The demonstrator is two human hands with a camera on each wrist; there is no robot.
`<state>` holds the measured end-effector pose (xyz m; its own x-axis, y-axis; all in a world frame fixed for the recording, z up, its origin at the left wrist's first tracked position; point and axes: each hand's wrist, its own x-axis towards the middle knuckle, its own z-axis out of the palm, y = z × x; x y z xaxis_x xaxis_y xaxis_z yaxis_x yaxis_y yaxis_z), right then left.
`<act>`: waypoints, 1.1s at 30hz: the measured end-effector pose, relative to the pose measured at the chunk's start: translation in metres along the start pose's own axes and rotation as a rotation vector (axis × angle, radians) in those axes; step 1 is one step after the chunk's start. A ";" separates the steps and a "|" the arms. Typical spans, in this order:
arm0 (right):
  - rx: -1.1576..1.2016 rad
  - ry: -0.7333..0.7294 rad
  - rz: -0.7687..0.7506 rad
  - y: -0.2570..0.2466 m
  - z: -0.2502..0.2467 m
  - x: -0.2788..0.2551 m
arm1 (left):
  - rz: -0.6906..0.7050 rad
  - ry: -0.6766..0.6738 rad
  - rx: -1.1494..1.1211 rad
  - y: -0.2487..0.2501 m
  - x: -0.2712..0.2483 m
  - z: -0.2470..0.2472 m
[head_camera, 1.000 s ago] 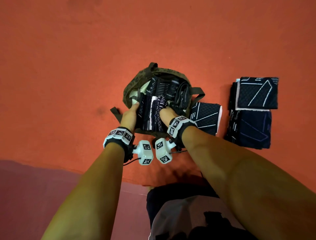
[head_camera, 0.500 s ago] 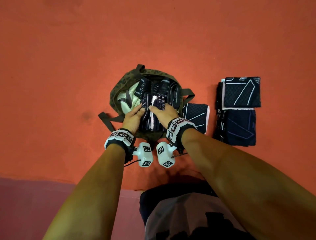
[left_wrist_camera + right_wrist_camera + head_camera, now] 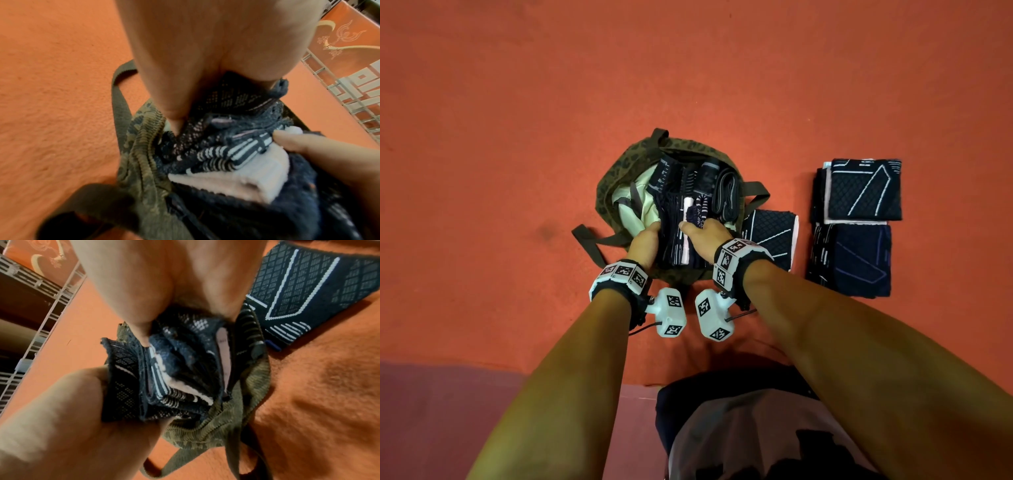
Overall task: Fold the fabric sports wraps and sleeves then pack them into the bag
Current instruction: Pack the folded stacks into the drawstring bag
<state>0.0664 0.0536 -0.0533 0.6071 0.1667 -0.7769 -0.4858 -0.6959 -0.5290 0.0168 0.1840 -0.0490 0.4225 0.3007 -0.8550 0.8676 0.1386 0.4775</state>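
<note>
Warm, even light, somewhat dim; soft shadows fall beside the bag (image 3: 619, 178). Both wrist views are blurred up close, with wide-angle bending at their edges.

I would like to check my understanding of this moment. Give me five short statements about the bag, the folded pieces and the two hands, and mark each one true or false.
1. The bag is olive with a dark pattern and stands open. True.
2. Both hands are at the bundle of dark folded fabric in the bag's mouth. True: the left hand is on its left side, the right hand on its right.
3. All folded pieces are already packed. False: one folded sleeve lies against the bag's right side, and two folded pieces lie farther right on the floor.
4. The floor is grey. False: it is orange-red.
5. The bag's straps are white. False: the strap is dark brown-olive.
</note>
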 end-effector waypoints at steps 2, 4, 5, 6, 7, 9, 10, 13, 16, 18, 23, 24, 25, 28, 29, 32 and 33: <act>0.054 0.006 0.009 0.001 0.000 0.004 | -0.043 -0.030 -0.070 0.006 -0.001 0.002; 0.097 0.007 0.006 0.003 0.001 0.009 | -0.069 -0.085 -0.117 0.012 -0.001 0.006; 0.110 0.011 0.005 0.003 0.002 0.012 | -0.067 -0.095 -0.119 0.014 0.001 0.007; 0.114 0.013 0.005 0.002 0.003 0.013 | -0.057 -0.101 -0.123 0.015 0.003 0.009; 0.115 0.013 0.004 0.002 0.003 0.015 | -0.047 -0.099 -0.126 0.016 0.005 0.009; 0.099 -0.004 0.007 0.002 0.002 0.017 | -0.021 -0.067 -0.106 0.013 0.007 0.010; 0.084 -0.012 0.016 0.002 0.001 0.018 | -0.007 -0.057 -0.095 0.011 0.009 0.011; 0.078 -0.011 0.024 0.004 0.001 0.019 | 0.017 -0.038 -0.083 0.006 0.013 0.013; 0.094 -0.001 0.029 0.003 0.002 0.016 | 0.034 -0.042 -0.072 0.008 0.007 0.016; 0.108 -0.005 0.048 0.002 0.002 0.013 | 0.051 -0.032 -0.052 0.011 0.002 0.015; 0.148 0.006 0.016 0.002 -0.005 -0.003 | 0.060 -0.031 -0.029 0.019 -0.013 0.007; 0.152 0.007 0.003 0.003 -0.008 -0.007 | 0.065 -0.027 -0.021 0.018 -0.015 0.006; 0.157 0.016 -0.014 0.004 -0.009 -0.010 | 0.072 -0.028 -0.017 0.017 -0.017 0.004; 0.147 0.040 -0.020 0.007 -0.012 -0.023 | 0.155 -0.031 0.053 0.016 -0.030 0.002; 0.134 0.046 -0.022 0.008 -0.012 -0.026 | 0.192 -0.039 0.093 0.014 -0.031 0.001; 0.101 0.058 -0.021 0.009 -0.016 -0.035 | 0.221 -0.054 0.113 0.015 -0.037 0.000; 0.084 0.057 -0.026 0.009 -0.019 -0.037 | 0.232 -0.050 0.110 0.018 -0.043 0.002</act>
<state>0.0514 0.0283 -0.0223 0.6536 0.1425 -0.7433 -0.5190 -0.6304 -0.5772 0.0146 0.1720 -0.0042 0.6235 0.2646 -0.7357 0.7682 -0.0327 0.6393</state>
